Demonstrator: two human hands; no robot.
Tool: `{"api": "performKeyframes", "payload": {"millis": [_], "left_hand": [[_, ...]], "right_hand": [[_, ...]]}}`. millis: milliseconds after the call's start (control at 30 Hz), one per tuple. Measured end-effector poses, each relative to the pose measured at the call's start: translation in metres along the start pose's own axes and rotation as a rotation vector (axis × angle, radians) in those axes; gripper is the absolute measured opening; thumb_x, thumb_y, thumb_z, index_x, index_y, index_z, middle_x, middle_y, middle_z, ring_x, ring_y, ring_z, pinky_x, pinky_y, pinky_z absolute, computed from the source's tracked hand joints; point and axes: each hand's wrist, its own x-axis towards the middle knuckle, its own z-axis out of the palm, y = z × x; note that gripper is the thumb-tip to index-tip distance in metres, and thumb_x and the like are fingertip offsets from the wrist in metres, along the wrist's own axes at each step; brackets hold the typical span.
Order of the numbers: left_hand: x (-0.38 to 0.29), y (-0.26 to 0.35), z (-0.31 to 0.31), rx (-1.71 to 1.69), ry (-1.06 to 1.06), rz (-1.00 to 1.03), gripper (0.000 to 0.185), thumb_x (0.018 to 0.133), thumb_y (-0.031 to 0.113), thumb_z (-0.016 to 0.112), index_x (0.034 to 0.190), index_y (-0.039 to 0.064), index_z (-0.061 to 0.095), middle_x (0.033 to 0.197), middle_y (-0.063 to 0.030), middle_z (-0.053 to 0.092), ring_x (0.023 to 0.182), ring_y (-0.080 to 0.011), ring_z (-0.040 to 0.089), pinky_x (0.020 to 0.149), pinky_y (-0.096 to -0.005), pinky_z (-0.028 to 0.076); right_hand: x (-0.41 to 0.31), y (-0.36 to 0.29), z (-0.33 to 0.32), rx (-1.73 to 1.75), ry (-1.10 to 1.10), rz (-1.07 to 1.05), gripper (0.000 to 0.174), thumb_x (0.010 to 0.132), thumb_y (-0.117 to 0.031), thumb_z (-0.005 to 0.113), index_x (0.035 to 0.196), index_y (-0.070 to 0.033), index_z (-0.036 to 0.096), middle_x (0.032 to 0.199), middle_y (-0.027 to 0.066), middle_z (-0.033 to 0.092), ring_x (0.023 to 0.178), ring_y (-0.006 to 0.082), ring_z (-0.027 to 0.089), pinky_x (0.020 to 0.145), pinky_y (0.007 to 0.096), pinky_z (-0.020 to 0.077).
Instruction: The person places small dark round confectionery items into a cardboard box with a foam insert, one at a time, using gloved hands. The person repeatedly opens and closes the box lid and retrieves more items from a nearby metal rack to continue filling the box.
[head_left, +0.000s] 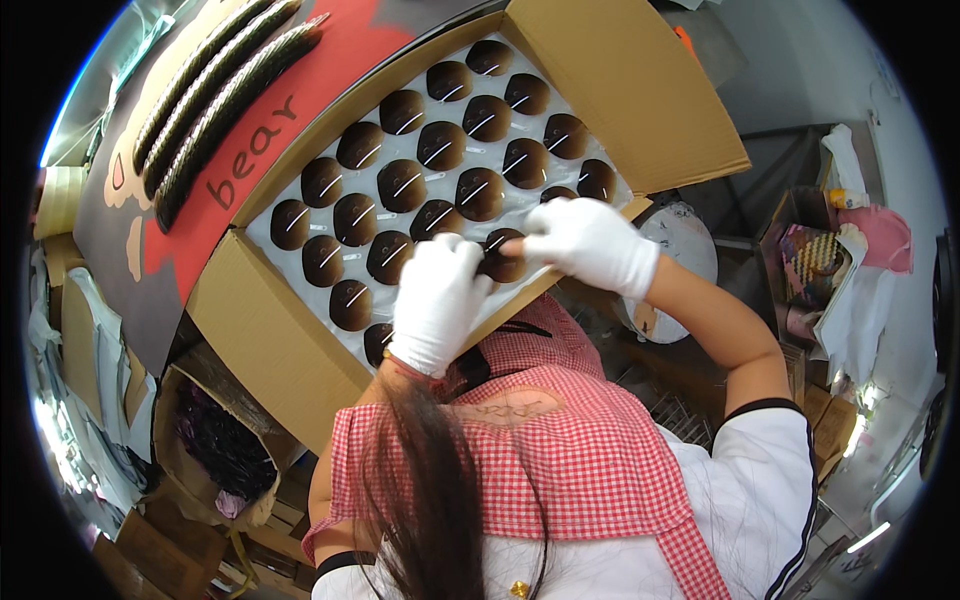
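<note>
A cardboard carton (270, 322) holds rows of glossy brown gradient lenses, one of them near the middle (441, 146), on white plastic film (300, 259). Both my hands wear white gloves and meet over the near side of the carton. My left hand (439, 300) is at the left edge of one dark lens (504, 255), its fingertips bent down and partly hidden. From the right, my right hand (592, 244) reaches to the same lens, with a bare thumb tip on its face. The fingers are slightly blurred, and whether either hand grips the lens is unclear.
Long nested stacks of dark lenses (232, 120) lie on the printed table mat (176, 247) at the upper left. The carton's flap (630, 82) spreads to the right. A round stool (679, 247) stands beyond my right arm. An open box with dark contents (210, 442) sits lower left.
</note>
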Motion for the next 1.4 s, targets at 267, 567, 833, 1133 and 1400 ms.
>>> {"api": "performKeyframes", "payload": {"millis": [267, 567, 833, 1133, 1400], "left_hand": [[0.007, 0.020, 0.020, 0.065, -0.198, -0.041, 0.022, 0.075, 0.014, 0.072, 0.087, 0.004, 0.057, 0.096, -0.0117, 0.058, 0.085, -0.0321, 0.060, 0.073, -0.0423, 0.051], [-0.022, 0.031, -0.125, -0.365, 0.391, -0.142, 0.026, 0.071, -0.003, 0.054, 0.095, -0.004, 0.063, 0.102, -0.0137, 0.066, 0.098, -0.0202, 0.064, 0.084, -0.0313, 0.051], [-0.011, 0.139, -0.175, -0.537, 1.236, 0.576, 0.033, 0.101, 0.020, 0.051, 0.131, 0.008, 0.053, 0.112, 0.0018, 0.058, 0.090, -0.0120, 0.054, 0.083, -0.0305, 0.047], [0.010, 0.151, -0.144, -0.461, 1.332, 0.674, 0.058, 0.087, 0.044, 0.065, 0.132, 0.010, 0.051, 0.127, -0.0095, 0.059, 0.116, -0.0258, 0.054, 0.091, -0.0383, 0.044], [0.005, 0.154, -0.147, -0.391, 1.345, 0.621, 0.058, 0.087, 0.047, 0.064, 0.132, 0.011, 0.051, 0.129, -0.0072, 0.058, 0.117, -0.0231, 0.053, 0.093, -0.0385, 0.043]], "right_hand": [[0.010, 0.042, -0.017, 0.126, -0.513, -0.028, 0.053, 0.079, -0.018, 0.073, 0.130, -0.023, 0.061, 0.095, 0.0085, 0.064, 0.090, 0.0281, 0.066, 0.075, 0.0404, 0.0545], [0.087, 0.203, -0.109, -0.140, 0.203, 0.133, 0.034, 0.080, -0.014, 0.073, 0.113, -0.009, 0.067, 0.104, 0.0094, 0.065, 0.102, 0.0304, 0.061, 0.093, 0.0371, 0.0482], [0.167, 0.289, -0.086, -0.166, 0.114, 0.318, 0.049, 0.078, -0.026, 0.080, 0.122, -0.013, 0.064, 0.121, 0.0112, 0.060, 0.118, 0.0314, 0.056, 0.100, 0.0394, 0.0457], [0.175, 0.333, -0.093, 0.402, -0.098, 0.318, 0.022, 0.082, -0.024, 0.076, 0.096, -0.008, 0.069, 0.087, 0.0038, 0.068, 0.087, 0.0146, 0.062, 0.083, 0.0312, 0.0477], [0.184, 0.369, -0.088, 0.408, -0.165, 0.263, 0.016, 0.083, -0.020, 0.075, 0.089, -0.007, 0.069, 0.075, -0.0008, 0.063, 0.081, 0.0117, 0.060, 0.085, 0.0320, 0.0475]]}}
